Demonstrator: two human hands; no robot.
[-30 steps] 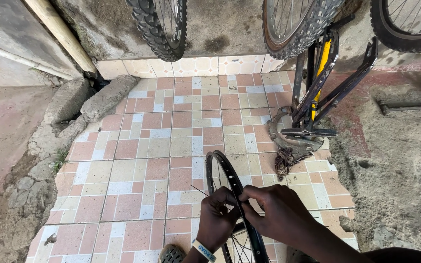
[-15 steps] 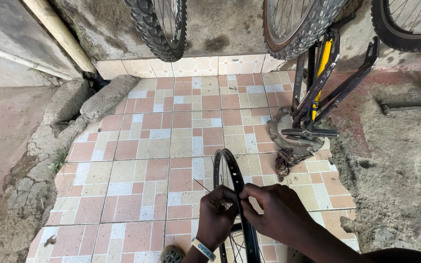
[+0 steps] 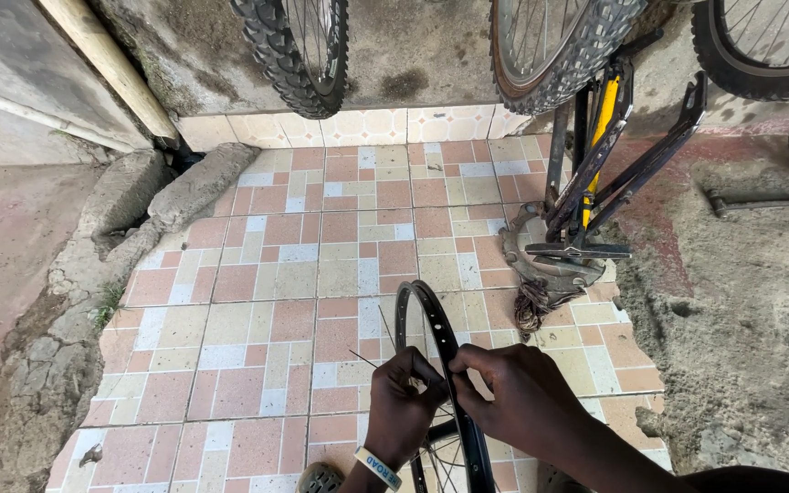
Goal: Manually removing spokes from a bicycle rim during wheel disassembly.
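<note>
Tiled floor [image 3: 321, 237], cracked concrete [image 3: 751, 319], hanging tyres [image 3: 299, 50].

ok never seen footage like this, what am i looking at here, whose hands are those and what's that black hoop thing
There is no machine here. The camera sits on a person's head and looks down, so the two bare hands at the bottom are that person's own.

The black hoop is a bicycle wheel rim, standing upright on a tiled floor of pink and cream squares. The left hand, with a wristband, and the right hand both pinch at the rim's edge; thin spokes stick out beside them. What the fingertips grip exactly is too small to tell.

Further back stands a black and yellow bicycle frame on a round metal base, and knobbly tyres hang along the wall.
</note>
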